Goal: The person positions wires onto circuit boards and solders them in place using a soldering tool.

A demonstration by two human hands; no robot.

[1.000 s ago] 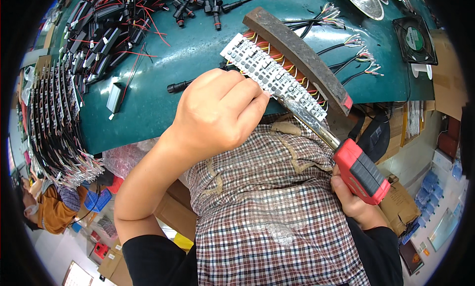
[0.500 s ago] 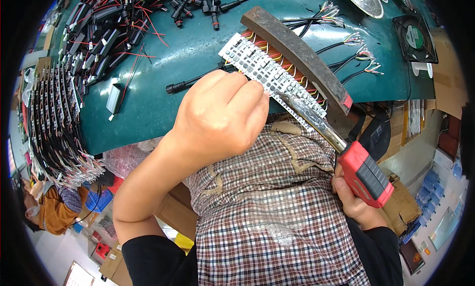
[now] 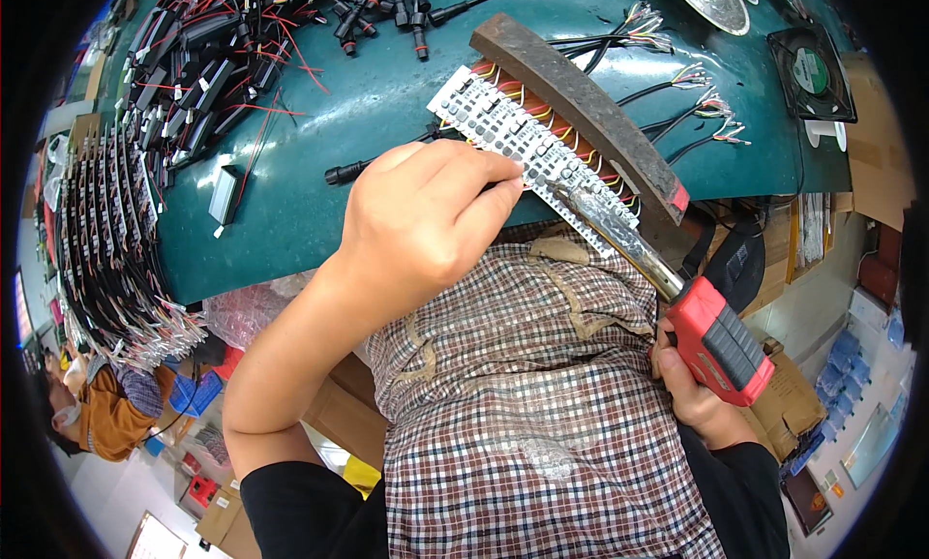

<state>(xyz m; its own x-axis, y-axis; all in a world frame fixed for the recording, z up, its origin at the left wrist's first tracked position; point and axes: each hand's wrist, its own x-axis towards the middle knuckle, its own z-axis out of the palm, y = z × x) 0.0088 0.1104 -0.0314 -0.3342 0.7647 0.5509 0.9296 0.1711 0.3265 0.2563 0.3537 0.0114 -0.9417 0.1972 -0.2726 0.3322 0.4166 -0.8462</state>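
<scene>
My left hand is closed in a pinch at the near edge of a white circuit board panel; what its fingers hold is hidden. The panel bears rows of small dark and silver parts, with red, yellow and white wires along its far side. My right hand grips the red and black handle of a soldering gun. Its dirty metal barrel slants over the panel, the front end close to my left fingertips. A heavy, curved dark bar lies along the panel's far side. A black cable with a connector runs behind my left hand.
Red-wired black modules pile up at the far left, above hanging wired strips. One silver module lies apart. Stripped cables, a fan and a metal dish are on the right. Another person sits at left.
My left hand has drawn back slightly and turned, its fingers now in a narrower pinch. The soldering gun has shifted a little toward the lower right. The panel and bar stay put.
</scene>
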